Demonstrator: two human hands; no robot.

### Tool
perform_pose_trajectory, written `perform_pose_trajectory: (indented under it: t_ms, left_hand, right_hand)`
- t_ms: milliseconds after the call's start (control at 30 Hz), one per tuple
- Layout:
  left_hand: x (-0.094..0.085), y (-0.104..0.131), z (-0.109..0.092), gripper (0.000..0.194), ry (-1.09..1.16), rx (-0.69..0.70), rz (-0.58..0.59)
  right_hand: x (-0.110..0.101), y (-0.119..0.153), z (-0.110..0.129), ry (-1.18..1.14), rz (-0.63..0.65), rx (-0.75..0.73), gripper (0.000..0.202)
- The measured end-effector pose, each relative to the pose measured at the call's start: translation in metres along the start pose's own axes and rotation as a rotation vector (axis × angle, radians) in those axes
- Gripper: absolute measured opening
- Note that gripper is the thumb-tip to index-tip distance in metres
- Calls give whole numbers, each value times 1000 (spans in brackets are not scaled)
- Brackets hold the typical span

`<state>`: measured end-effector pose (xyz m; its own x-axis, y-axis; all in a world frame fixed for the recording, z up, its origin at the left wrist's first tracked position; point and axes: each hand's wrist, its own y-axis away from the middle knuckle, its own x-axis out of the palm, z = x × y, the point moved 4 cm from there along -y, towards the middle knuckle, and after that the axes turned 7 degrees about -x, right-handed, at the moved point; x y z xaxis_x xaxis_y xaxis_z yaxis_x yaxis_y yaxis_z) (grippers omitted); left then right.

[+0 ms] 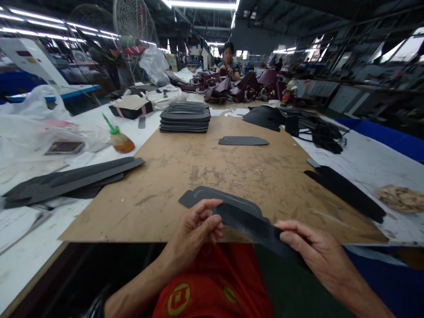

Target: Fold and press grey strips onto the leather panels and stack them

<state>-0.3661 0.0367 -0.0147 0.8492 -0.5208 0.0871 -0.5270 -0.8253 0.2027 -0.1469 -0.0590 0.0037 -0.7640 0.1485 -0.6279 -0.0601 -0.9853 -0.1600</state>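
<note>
A long black leather-like strip (247,223) is stretched between my two hands over the near edge of the brown board (205,163). My left hand (198,223) pinches its left end between thumb and fingers. Toward the other end, my right hand (308,245) grips the strip, and its tail drops below the board's edge. Just behind it lies a dark grey shaped panel (228,198) with a pale line along its outline, partly covered by the strip and my left fingers. Farther back on the board rests a similar flat grey panel (243,141).
A stack of dark panels (184,117) stands at the back left of the board. More panels (73,179) lie left, beside a bottle of amber liquid (121,140). Black pieces (346,190) lie right. Behind are maroon bags (245,86) and a person (228,64).
</note>
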Motion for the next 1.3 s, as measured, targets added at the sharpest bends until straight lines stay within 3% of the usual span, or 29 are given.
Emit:
perform_pose_trajectory:
  t_ms: [100, 200, 300, 400, 567, 767, 1067, 1300]
  left_hand:
    - [-7, 8, 4, 37, -91, 22, 0]
    - [-20, 14, -4, 33, -574, 291, -107]
    - [-26, 14, -7, 29, -1088, 531, -187]
    - [-27, 13, 3, 27, -1336, 603, -181]
    - [-19, 23, 18, 34, -1399, 658, -147]
    - [-20, 26, 14, 31, -1336, 675, -77]
    - [-28, 24, 5, 34, -1235, 650, -61]
    - [-30, 21, 13, 62, -1357, 487, 38]
  right_hand:
    - [10, 17, -11, -238, -3, 185, 30]
    - [-2, 28, -31, -276, -166, 338, 35]
    - [-23, 23, -45, -181, -273, 335, 43]
    - [-31, 9, -49, -110, -272, 302, 45]
    - [-6, -16, -38, -60, -146, 229, 42]
    - [22, -40, -20, -116, -6, 259, 40]
    - [29, -65, -13, 64, 70, 189, 40]
    - [34, -71, -16, 70, 96, 232, 41]
